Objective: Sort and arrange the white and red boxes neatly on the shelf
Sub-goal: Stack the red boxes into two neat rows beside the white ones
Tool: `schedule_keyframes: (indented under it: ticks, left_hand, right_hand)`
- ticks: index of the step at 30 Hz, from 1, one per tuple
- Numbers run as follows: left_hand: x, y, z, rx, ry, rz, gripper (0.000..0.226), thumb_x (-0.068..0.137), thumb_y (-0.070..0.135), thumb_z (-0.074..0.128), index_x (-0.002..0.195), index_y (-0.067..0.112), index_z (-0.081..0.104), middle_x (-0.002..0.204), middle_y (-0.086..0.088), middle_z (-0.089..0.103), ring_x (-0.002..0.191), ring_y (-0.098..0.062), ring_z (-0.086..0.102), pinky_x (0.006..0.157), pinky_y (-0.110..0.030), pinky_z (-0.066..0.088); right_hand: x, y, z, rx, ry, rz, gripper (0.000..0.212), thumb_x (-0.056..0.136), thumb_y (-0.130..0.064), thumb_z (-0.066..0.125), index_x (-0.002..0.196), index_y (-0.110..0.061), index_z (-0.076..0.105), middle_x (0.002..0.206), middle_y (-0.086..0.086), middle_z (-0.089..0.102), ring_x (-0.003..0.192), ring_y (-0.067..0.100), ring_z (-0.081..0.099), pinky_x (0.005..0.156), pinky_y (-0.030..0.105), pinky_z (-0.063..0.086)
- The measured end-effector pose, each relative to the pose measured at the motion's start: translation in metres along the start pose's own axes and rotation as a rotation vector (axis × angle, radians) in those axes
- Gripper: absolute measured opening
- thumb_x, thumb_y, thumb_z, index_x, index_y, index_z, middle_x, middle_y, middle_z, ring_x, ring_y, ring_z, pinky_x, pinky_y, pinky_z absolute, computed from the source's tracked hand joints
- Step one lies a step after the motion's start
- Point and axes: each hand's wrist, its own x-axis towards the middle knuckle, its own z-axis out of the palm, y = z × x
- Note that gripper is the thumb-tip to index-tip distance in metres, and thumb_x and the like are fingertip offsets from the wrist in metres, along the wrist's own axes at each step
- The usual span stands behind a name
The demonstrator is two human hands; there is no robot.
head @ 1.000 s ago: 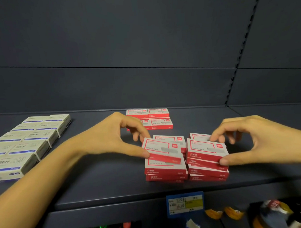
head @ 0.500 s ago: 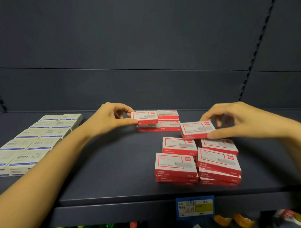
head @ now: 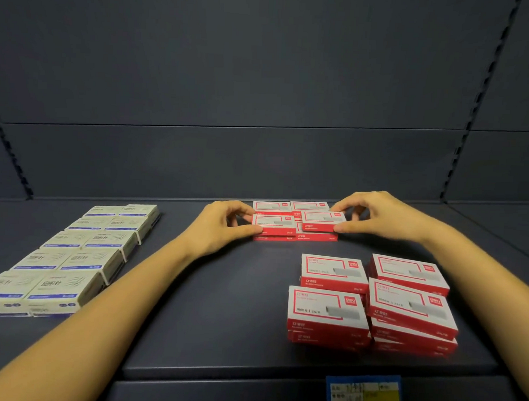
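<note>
So the left hand (head: 223,226) pinches one red box (head: 273,224) and the right hand (head: 382,216) pinches a second red box (head: 322,220), thumb on the near edge and fingers behind, both right on the back stack (head: 272,206) on the shelf (head: 223,304). They look like stiff little cardboard boxes, probably dense and a bit slick, so gripping across the sides near an end seems safest.

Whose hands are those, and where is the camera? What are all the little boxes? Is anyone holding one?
No machine: these are a person's bare hands. The camera sits on their head, looking down at a dark grey shelf. The left hand pinches one small red and white cardboard box, the right hand pinches a second red box, both over the red group at the back. More red and white boxes are stacked near the front. White cardboard boxes with blue stripes lie in two rows at the left.
</note>
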Motion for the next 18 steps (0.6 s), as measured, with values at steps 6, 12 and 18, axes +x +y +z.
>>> schedule_keyframes:
  ticks: [6, 12, 18]
  left_hand:
    - [0.002, -0.003, 0.002, -0.009, 0.032, -0.026, 0.028, 0.076, 0.027, 0.073, 0.101, 0.015, 0.067, 0.091, 0.008, 0.068, 0.062, -0.011, 0.046, 0.055, -0.007, 0.039]
    - [0.003, -0.003, 0.004, -0.002, 0.051, -0.039, 0.027, 0.076, 0.029, 0.073, 0.1, 0.017, 0.067, 0.091, 0.009, 0.069, 0.062, -0.01, 0.048, 0.055, -0.007, 0.039]
    - [-0.005, 0.008, 0.005, 0.075, 0.183, -0.01, 0.033, 0.072, 0.033, 0.075, 0.101, 0.021, 0.064, 0.097, 0.01, 0.061, 0.075, -0.004, 0.05, 0.065, -0.003, 0.038]
  right_hand:
    - [0.007, 0.006, 0.01, 0.041, 0.033, 0.028, 0.037, 0.077, -0.032, 0.07, 0.113, -0.023, 0.061, 0.102, -0.01, 0.059, 0.065, 0.009, 0.056, 0.068, 0.02, 0.051]
    - [0.015, 0.009, 0.015, 0.051, 0.095, 0.034, 0.026, 0.073, -0.034, 0.074, 0.094, -0.03, 0.06, 0.098, -0.01, 0.059, 0.056, 0.008, 0.052, 0.054, 0.014, 0.041]
    - [0.009, 0.006, 0.01, 0.115, 0.106, 0.035, 0.022, 0.074, -0.037, 0.071, 0.094, -0.03, 0.064, 0.086, -0.02, 0.058, 0.061, 0.01, 0.054, 0.054, 0.013, 0.041]
